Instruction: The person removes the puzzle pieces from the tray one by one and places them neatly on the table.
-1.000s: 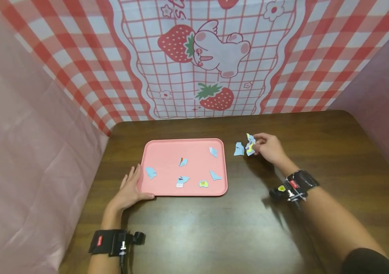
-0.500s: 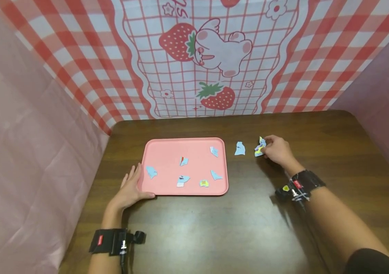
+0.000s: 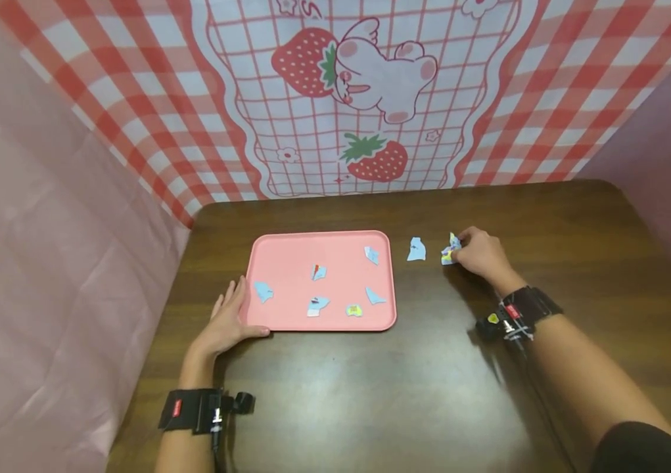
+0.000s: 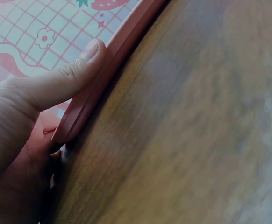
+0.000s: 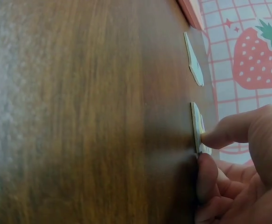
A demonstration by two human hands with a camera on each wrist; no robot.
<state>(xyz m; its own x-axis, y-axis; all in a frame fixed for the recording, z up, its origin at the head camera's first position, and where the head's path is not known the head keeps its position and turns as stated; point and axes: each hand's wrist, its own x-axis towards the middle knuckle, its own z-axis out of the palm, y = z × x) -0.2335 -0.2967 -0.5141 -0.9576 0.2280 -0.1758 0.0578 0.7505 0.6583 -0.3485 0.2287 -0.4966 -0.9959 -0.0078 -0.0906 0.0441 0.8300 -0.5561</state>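
On the dark wooden table, my left hand lies at the near-left corner of a pink tray. Its fingers stretch along the left side, and the thumb rests on the front rim. Right of the tray, my right hand pinches a light blue and yellow puzzle piece at the table surface. In the right wrist view the thumb presses on this puzzle piece, with a finger at its edge. A plain light blue puzzle piece lies between it and the tray.
Several irregular puzzle pieces lie apart in the tray, among them a yellow one and one with a red mark. Behind the table hangs a red checked strawberry cloth. A pink curtain borders the left side.
My right hand has moved right with the blue and yellow puzzle piece, away from the plain blue one, and has since stayed there. The left hand has kept its place at the tray.
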